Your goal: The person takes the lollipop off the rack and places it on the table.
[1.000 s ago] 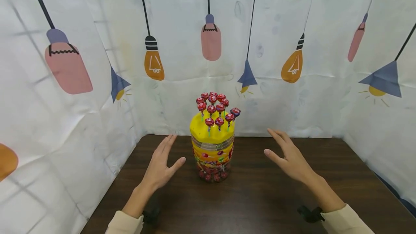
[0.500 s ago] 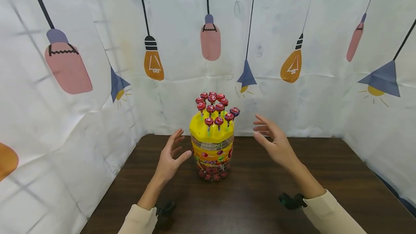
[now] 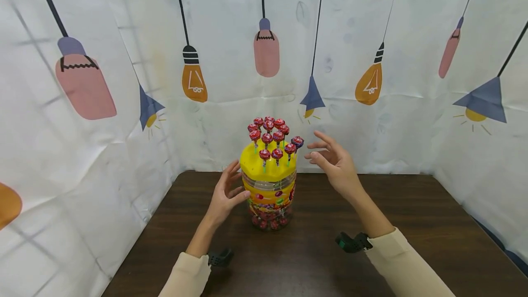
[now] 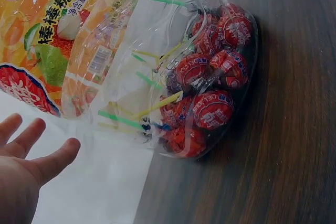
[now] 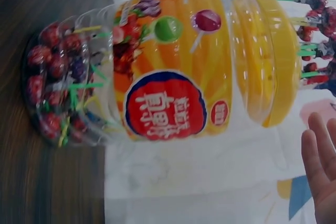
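Note:
A clear jar with a yellow lid [image 3: 268, 168] stands upright on the table, wrapped lollipops [image 3: 277, 154] sticking up from the lid. More red-wrapped lollipops [image 4: 212, 108] lie in its bottom in the left wrist view. My left hand [image 3: 222, 198] is at the jar's left side, fingers spread and slightly bent; whether it touches the jar I cannot tell. To the right of the lid, my right hand [image 3: 338, 166] hovers near the lollipops with loosely bent fingers, holding nothing. The right wrist view shows the jar's orange label [image 5: 173, 66] and my right fingers [image 5: 317, 156] apart from the lid.
The dark brown table [image 3: 313, 260] reaches back to a white curtain [image 3: 231, 35] printed with hanging lamps, which also runs along the left and right sides.
Both hands have moved inward towards the jar, the left one right up beside it. My right hand has also risen to the height of the lollipops, its fingers bending more.

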A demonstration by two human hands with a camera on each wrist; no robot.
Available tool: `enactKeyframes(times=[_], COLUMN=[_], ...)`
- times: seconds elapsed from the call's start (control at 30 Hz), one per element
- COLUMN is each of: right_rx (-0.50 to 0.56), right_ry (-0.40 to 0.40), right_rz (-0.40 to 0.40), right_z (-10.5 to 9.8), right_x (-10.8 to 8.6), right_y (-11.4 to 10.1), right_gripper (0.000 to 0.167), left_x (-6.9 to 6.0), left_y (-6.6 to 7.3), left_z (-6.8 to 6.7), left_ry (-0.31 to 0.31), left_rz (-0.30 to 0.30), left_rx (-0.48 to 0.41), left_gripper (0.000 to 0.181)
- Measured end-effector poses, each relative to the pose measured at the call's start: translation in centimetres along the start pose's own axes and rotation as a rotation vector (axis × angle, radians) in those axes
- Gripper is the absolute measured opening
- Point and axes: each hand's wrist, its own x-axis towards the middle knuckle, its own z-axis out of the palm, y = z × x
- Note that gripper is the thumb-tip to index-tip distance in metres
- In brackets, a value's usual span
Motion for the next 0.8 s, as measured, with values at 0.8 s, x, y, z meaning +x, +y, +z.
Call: enactKeyframes(times=[0.8], right_rx=[0.051], right_ry=[-0.005], right_rz=[0.019], right_z=[2.5], right_x=[2.2], right_y=[0.9], right_gripper=[0.044], left_x=[1.4], left_y=[-1.6], left_z=[1.1], left_ry=[-0.084], left_rz=[-0.024], left_rx=[-0.095], left_gripper=[0.087])
